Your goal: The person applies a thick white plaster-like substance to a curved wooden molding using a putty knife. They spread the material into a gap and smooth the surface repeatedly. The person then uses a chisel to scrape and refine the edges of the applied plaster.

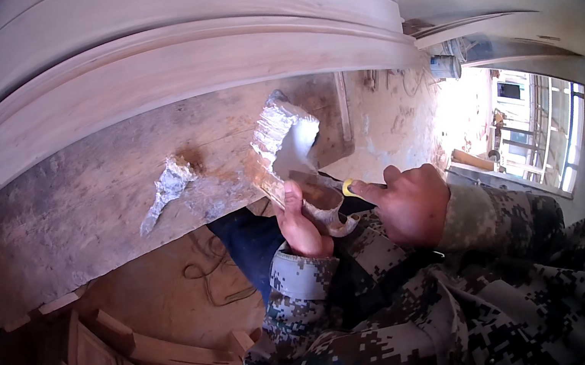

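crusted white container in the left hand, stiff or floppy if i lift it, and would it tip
The crusted container is likely stiff: it extends past the left hand without sagging. It may shed flakes, as its edges look ragged. Set down, it might rock, since its outside looks uneven.

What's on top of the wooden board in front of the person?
A white-crusted piece lies on the wooden board. The crusted container held in the left hand hides another stretch; whatever is beneath or behind either cannot be seen.
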Motion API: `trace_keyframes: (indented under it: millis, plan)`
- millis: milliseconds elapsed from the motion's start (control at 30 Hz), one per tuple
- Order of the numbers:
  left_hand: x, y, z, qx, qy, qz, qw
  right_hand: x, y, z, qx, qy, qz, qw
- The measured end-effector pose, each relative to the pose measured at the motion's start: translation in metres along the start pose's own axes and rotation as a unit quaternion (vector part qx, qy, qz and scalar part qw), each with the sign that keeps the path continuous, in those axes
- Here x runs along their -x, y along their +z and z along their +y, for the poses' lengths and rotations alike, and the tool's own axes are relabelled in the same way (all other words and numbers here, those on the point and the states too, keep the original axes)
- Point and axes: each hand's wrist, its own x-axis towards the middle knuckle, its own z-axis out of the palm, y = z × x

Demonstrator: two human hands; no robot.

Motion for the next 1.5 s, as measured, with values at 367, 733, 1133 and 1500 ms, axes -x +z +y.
trace_keyframes:
  millis: [367, 733, 1133, 1500]
  plan:
    - [-0.006, -0.009, -0.015, -0.177, 0.076, 0.03, 0.981, -0.009, 0.032, 0.005, -0.095, 0.043, -0.04, 0.994]
    - [-0.01, -0.016, -0.04, -0.237, 0.092, 0.024, 0.967, 0.003, 0.064, 0.036, -0.23, 0.099, -0.037, 0.967]
    - [-0.009, -0.027, -0.004, -0.287, 0.133, 0.067, 0.946, 0.034, 0.21, 0.091, -0.851, 0.121, -0.179, 0.479]
    - [-0.016, -0.012, 0.034, -0.539, 0.208, 0.119, 0.808, 0.031, 0.24, 0.103, -0.781, 0.039, -0.043, 0.622]
